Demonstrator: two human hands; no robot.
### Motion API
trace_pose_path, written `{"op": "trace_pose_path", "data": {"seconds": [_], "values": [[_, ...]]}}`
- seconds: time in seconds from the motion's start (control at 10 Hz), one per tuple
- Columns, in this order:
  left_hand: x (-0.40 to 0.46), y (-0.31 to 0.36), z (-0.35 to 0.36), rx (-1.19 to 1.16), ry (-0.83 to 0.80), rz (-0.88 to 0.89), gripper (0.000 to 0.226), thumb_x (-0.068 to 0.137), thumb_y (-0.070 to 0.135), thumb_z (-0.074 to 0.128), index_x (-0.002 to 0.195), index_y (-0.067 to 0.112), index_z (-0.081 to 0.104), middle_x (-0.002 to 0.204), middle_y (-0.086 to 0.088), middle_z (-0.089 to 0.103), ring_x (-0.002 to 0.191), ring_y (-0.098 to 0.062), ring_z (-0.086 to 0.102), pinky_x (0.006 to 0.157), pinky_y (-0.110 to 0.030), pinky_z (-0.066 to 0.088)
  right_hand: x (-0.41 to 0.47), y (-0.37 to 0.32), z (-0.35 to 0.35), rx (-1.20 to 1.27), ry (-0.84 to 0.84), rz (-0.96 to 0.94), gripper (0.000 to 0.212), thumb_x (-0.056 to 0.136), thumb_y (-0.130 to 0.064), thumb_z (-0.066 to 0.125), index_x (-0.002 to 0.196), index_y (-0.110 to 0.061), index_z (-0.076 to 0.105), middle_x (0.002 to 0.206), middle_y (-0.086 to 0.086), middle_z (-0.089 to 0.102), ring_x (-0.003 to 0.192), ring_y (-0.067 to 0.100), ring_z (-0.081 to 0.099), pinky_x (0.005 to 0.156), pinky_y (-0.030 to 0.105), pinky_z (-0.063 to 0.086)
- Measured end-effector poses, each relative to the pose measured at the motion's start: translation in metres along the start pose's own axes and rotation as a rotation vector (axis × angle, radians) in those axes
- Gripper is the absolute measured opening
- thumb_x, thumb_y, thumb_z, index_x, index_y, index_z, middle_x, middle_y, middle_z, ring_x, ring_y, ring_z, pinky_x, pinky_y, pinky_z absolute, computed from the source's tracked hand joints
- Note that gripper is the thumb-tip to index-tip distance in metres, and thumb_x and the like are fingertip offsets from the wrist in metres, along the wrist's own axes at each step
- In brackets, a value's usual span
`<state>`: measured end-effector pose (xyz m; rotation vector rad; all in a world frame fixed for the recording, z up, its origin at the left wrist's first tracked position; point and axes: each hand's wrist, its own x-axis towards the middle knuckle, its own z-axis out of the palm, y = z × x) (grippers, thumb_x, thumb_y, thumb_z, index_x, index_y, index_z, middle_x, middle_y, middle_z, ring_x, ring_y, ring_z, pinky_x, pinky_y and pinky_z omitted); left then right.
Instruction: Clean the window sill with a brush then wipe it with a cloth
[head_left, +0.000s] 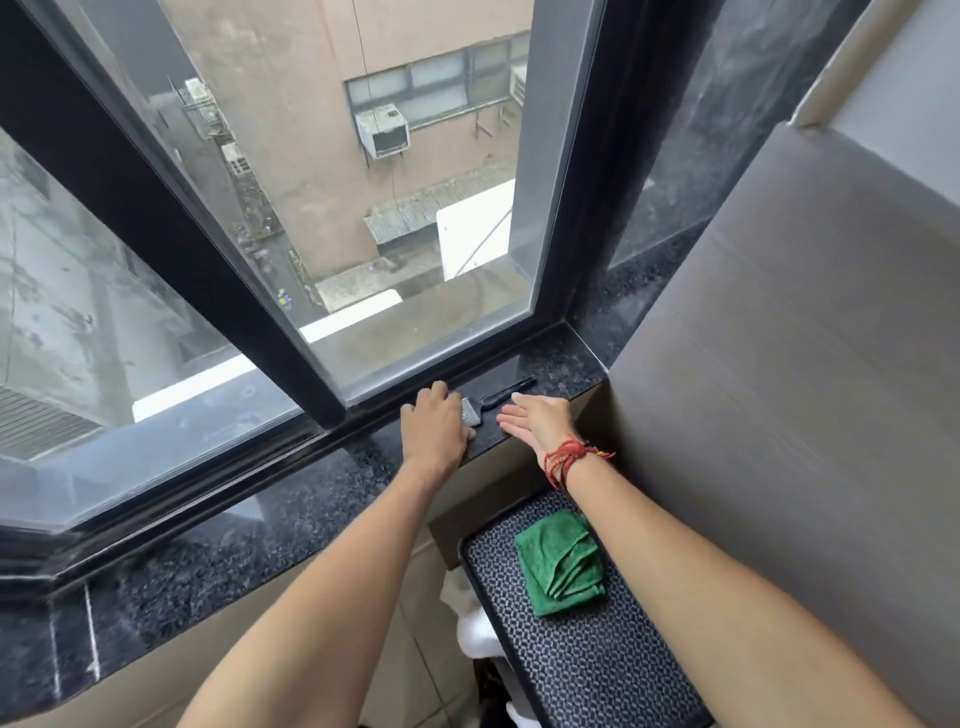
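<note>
Dark speckled stone forms the window sill (249, 525) below a black-framed window (415, 208). On it lies the brush (493, 402), its black handle pointing to the right; there are some marks on its metal band, too small to read. The left hand (436, 423) rests palm down on the bristle end, not closed around it. The right hand (537, 418) is open, fingers spread, just beside the brush. A folded green cloth (563, 561) lies on a patterned tray (582, 660) below.

Bare forearms, red thread bracelet (566, 460) on right wrist
</note>
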<state>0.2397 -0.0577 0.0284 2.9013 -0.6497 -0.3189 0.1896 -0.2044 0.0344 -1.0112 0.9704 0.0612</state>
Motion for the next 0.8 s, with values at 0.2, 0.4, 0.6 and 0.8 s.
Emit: {"op": "trace_pose_path", "data": {"seconds": [0.2, 0.4, 0.6, 0.8], "values": [[-0.026, 0.014, 0.000, -0.163, 0.070, 0.051, 0.035, 0.078, 0.043, 0.069, 0.091, 0.011, 0.067, 0.096, -0.009, 0.059, 0.092, -0.030, 0.057, 0.077, -0.048, 0.051, 0.001, 0.002, -0.022, 0.041, 0.123, -0.052, 0.038, 0.097, -0.017, 0.063, 0.120, 0.013, 0.058, 0.107, 0.033, 0.064, 0.095, 0.044, 0.069, 0.089, 0.049, 0.058], [-0.118, 0.064, 0.056, -0.277, -0.137, 0.210, 0.036, 0.075, 0.045, 0.068, 0.086, 0.012, 0.058, 0.095, -0.009, 0.056, 0.090, -0.031, 0.056, 0.077, -0.048, 0.050, -0.040, 0.053, -0.112, -0.309, 0.450, -0.186, 0.035, 0.099, -0.029, 0.056, 0.081, -0.001, 0.066, 0.069, 0.020, 0.063, 0.043, 0.025, 0.057, 0.050, 0.033, 0.052], [-0.218, 0.106, 0.123, -0.114, -0.446, 0.398, 0.041, 0.079, 0.038, 0.065, 0.108, 0.010, 0.057, 0.113, -0.012, 0.057, 0.105, -0.036, 0.057, 0.086, -0.048, 0.048, -0.104, 0.149, -0.209, -0.675, 0.667, 0.027, 0.024, 0.094, -0.016, 0.063, 0.073, -0.006, 0.059, 0.060, 0.020, 0.068, 0.032, 0.014, 0.057, 0.050, 0.027, 0.055], [-0.258, 0.123, 0.152, -0.118, -0.430, 0.365, 0.034, 0.088, 0.028, 0.061, 0.115, 0.011, 0.051, 0.119, -0.011, 0.054, 0.113, -0.033, 0.052, 0.089, -0.045, 0.051, -0.126, 0.180, -0.225, -0.849, 0.666, 0.005, 0.013, 0.086, -0.008, 0.069, 0.091, 0.002, 0.063, 0.100, 0.026, 0.068, 0.082, 0.041, 0.072, 0.084, 0.051, 0.057]]}}
